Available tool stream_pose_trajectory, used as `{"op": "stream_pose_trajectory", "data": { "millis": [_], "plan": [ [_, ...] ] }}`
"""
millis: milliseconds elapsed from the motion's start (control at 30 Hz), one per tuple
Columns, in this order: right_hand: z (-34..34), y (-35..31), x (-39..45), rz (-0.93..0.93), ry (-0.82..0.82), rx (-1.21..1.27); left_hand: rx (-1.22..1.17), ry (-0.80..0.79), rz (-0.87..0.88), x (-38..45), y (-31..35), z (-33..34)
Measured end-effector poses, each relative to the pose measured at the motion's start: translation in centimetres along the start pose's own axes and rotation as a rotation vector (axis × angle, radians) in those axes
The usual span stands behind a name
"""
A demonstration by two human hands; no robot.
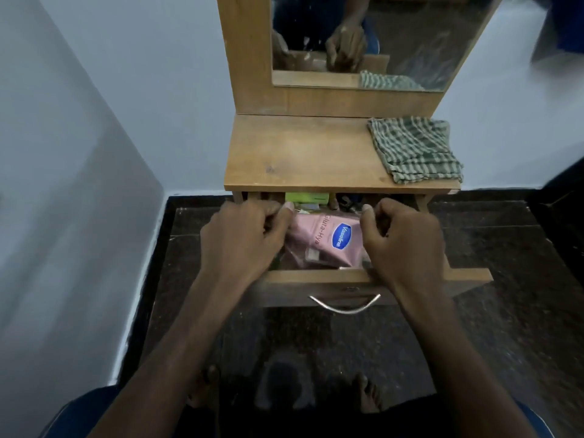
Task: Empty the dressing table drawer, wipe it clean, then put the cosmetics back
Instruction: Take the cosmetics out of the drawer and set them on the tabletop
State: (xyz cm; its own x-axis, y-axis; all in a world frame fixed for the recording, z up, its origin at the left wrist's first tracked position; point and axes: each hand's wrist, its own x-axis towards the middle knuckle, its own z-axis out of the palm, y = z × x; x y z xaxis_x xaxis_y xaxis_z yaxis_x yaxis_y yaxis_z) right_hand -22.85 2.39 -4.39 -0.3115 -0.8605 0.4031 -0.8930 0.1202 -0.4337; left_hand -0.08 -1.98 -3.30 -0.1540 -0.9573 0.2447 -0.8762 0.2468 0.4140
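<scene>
The dressing table drawer (316, 275) is pulled out below the wooden top (300, 153). A pink Vaseline bottle (325, 245) lies flat in it among smaller cosmetics, with a green box (311, 199) further back. My left hand (243, 238) is in the drawer with its fingers curled against the bottle's left edge. My right hand (407, 241) curls against the bottle's right edge. Both thumbs point toward the back. The hands hide what lies under them.
A folded green checked cloth (414, 150) lies on the right of the table top. The mirror (410, 42) stands behind it. A metal handle (344, 306) sits on the drawer front. A wall runs close on the left, and the floor (505, 279) is dark and glossy.
</scene>
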Motion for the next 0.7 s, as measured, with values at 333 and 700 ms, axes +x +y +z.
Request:
{"op": "stream_pose_trajectory", "data": {
  "millis": [333,700],
  "plan": [
    [0.1,0.7,-1.8,0.157,-0.268,0.056,-0.072,-0.290,0.144,-1.1,0.3,2.1],
    [-0.4,1.6,-2.5,0.202,-0.463,0.148,-0.050,-0.303,0.239,-3.2,-0.4,3.6]
  ]
}}
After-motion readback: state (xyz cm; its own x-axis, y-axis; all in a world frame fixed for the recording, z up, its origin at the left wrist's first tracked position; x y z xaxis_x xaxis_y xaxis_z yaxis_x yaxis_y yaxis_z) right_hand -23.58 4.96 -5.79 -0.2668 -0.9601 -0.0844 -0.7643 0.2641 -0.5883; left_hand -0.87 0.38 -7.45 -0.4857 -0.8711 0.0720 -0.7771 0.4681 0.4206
